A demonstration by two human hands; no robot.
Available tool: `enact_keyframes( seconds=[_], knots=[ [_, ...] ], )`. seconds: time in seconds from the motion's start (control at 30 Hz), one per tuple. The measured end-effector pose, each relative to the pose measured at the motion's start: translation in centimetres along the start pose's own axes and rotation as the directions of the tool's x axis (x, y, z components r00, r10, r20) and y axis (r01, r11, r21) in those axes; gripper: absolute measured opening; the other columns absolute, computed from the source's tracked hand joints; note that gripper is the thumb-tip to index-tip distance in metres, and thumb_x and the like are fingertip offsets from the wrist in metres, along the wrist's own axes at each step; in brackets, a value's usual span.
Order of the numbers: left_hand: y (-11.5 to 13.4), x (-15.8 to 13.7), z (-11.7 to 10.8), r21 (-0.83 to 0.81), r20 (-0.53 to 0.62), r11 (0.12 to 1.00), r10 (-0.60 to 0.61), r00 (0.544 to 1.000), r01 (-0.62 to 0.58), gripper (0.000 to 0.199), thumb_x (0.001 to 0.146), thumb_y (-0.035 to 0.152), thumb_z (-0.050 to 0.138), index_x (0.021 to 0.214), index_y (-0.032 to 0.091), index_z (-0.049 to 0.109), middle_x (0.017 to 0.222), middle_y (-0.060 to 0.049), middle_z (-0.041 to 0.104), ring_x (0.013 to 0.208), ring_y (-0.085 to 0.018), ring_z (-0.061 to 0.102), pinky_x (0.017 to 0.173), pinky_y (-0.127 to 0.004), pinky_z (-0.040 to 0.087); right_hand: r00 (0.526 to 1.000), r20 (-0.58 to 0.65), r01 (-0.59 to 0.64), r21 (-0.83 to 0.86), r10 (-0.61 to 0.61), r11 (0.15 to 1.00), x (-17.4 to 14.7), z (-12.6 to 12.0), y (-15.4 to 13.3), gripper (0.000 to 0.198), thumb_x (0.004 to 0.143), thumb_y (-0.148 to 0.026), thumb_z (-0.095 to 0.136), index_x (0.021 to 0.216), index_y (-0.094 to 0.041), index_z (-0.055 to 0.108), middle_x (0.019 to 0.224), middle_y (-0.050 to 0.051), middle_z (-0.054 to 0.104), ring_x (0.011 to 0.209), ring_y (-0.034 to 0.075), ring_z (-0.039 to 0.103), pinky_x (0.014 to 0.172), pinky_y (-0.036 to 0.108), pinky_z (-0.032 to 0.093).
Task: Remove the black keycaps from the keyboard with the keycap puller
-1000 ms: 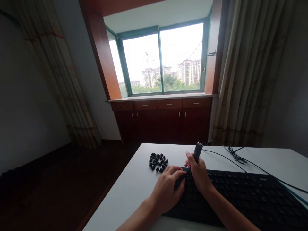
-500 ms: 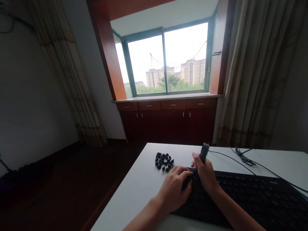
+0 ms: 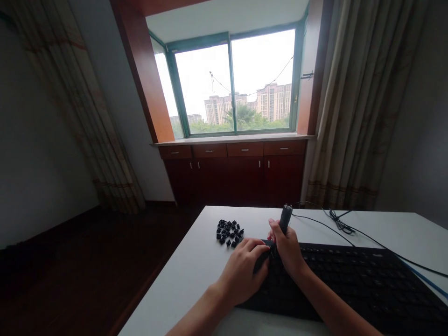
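My right hand [image 3: 289,249] is closed around the black handle of a keycap puller [image 3: 286,218], which it holds upright and slightly tilted. Small metal prongs show at its top, and thin wires are faintly visible at the lower end, close to the keys. Beneath both hands lies a black keyboard [image 3: 336,275]. My left hand [image 3: 241,268] grips the keyboard's left end, with its fingertips beside the puller's lower end. Just beyond that hand, a pile of loose black keycaps [image 3: 229,233] sits on the white table. The keys under the fingers are hidden.
The white table [image 3: 189,261] has its left edge beside my left forearm. A bundled black cable [image 3: 341,224] lies behind the keyboard, and a blue strip [image 3: 427,280] shows at right. Farther back stand a dark red cabinet [image 3: 231,179] and a window.
The view has shifted slightly to the right, so everything appears a little farther left. Both hands keep the same hold on the puller and the keyboard.
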State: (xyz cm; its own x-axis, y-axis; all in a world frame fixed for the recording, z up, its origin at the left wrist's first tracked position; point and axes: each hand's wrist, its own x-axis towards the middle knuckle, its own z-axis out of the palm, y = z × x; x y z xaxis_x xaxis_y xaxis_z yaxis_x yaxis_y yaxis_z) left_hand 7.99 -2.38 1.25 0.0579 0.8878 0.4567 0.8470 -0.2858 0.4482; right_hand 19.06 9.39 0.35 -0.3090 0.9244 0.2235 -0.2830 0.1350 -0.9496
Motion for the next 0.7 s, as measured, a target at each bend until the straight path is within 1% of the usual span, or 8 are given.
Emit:
enact_keyframes(
  seconds=[0.2,0.43,0.7],
  knots=[
    [-0.25,-0.04,0.02,-0.008,0.0,1.0,0.012,1.0,-0.012,0.029,0.095,0.02,0.058,0.122,0.025,0.067,0.124,-0.006,0.067,0.117,-0.023,0.061,0.105,-0.041,0.053,1.0,0.004,-0.016,0.0,0.016,1.0,-0.08,0.06,-0.1,0.048,0.084,-0.059,0.068,0.059,-0.022,0.05,0.055,-0.001,0.051,0.056,0.017,0.052,0.064,0.032,0.045],
    [-0.29,0.07,0.21,0.002,-0.003,1.0,0.003,1.0,-0.003,0.029,0.094,0.02,0.058,0.121,0.025,0.067,0.125,-0.006,0.067,0.117,-0.024,0.061,0.105,-0.042,0.053,1.0,-0.012,-0.021,-0.003,0.021,1.0,-0.15,0.19,-0.19,0.049,0.082,-0.059,0.07,0.057,-0.022,0.05,0.054,-0.001,0.051,0.054,0.016,0.05,0.061,0.032,0.044],
    [-0.09,0.03,-0.1,0.005,0.011,1.0,0.003,1.0,-0.003,0.029,0.094,0.021,0.058,0.121,0.026,0.068,0.125,-0.007,0.067,0.117,-0.025,0.061,0.104,-0.042,0.053,1.0,0.004,-0.009,-0.045,0.009,0.999,-0.13,0.01,-0.18,0.05,0.086,-0.061,0.066,0.058,-0.022,0.049,0.054,-0.001,0.052,0.054,0.016,0.05,0.064,0.032,0.044]
  ],
)
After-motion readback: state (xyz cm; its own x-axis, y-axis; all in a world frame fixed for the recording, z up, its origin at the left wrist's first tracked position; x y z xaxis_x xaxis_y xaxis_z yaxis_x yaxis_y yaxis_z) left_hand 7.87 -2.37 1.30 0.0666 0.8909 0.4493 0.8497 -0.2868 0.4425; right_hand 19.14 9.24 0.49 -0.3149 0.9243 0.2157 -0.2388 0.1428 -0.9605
